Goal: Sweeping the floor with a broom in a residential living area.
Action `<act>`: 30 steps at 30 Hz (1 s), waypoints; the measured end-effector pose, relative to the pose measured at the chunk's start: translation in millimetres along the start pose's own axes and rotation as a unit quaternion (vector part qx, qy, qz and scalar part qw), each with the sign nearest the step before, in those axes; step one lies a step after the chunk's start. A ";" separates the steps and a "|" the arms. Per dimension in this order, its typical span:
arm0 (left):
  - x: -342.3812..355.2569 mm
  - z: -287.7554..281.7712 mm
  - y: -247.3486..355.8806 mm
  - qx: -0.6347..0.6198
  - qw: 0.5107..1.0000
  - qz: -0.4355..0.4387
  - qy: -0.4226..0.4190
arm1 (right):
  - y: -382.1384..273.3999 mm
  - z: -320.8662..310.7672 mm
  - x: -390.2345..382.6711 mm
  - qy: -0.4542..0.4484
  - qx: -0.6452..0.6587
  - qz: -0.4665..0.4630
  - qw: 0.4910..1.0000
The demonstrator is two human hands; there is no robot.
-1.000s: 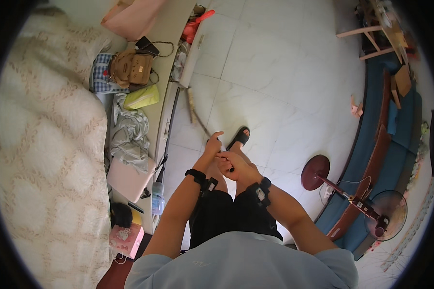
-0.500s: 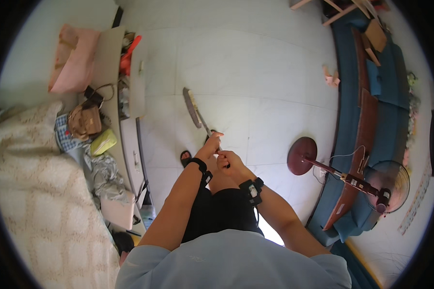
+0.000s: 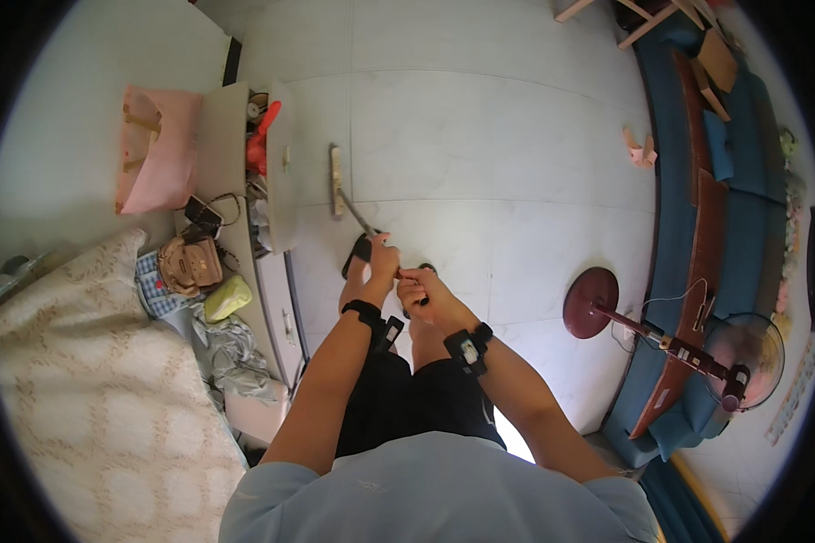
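A broom (image 3: 337,188) with a narrow cream head touches the pale tiled floor ahead of my feet, its thin handle running back toward me. My left hand (image 3: 382,262) is closed round the handle on the side nearer the head. Closer to my body, my right hand (image 3: 426,294) is wrapped round the handle's upper end. The fingers hide much of the grip. Both wrists wear black straps with small devices. My feet in dark sandals stand beneath, partly covered by my hands.
On the left are an open drawer (image 3: 281,167) holding a red item, a pink bag (image 3: 163,149), a brown handbag (image 3: 190,267) and a patterned cover (image 3: 100,380). To the right, a dark red standing fan (image 3: 591,303) with a cable stands by a blue sofa (image 3: 743,204). Pink footwear (image 3: 640,149) lies nearby.
The broom head has shifted left and turned, showing its cream side instead of the grey one. Both hands moved slightly with it. My feet have stepped, and the view has shifted.
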State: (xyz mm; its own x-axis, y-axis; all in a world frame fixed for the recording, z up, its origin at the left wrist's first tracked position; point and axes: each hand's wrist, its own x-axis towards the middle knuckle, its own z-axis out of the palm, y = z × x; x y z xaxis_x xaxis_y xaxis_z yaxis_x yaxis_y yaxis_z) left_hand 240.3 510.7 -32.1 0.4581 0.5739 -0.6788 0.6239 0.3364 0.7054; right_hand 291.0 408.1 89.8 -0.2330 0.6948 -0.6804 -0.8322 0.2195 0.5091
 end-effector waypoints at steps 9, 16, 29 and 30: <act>112.1 -102.8 -4.5 -0.039 0.984 -0.160 -0.073 | 7.3 45.9 138.5 0.012 -0.014 -0.044 0.999; 120.6 -14.8 61.0 -0.013 0.949 -0.203 -0.240 | -36.9 88.0 75.0 0.072 0.053 -0.154 0.984; 78.4 20.2 148.1 -0.093 0.921 -0.152 -0.346 | -16.7 143.4 23.1 0.162 -0.066 -0.283 0.943; 74.8 19.6 144.5 -0.061 0.929 -0.118 -0.346 | -16.2 139.9 16.1 0.142 -0.121 -0.252 0.950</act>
State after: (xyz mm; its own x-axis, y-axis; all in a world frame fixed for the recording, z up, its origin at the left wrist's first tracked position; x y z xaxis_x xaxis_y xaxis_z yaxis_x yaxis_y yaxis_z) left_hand 377.1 587.6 15.0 0.6409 -0.1295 -0.7567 0.7019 0.4980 0.5092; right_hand 371.1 511.5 144.4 0.1276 0.3240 -0.9374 -0.9572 0.2877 -0.0309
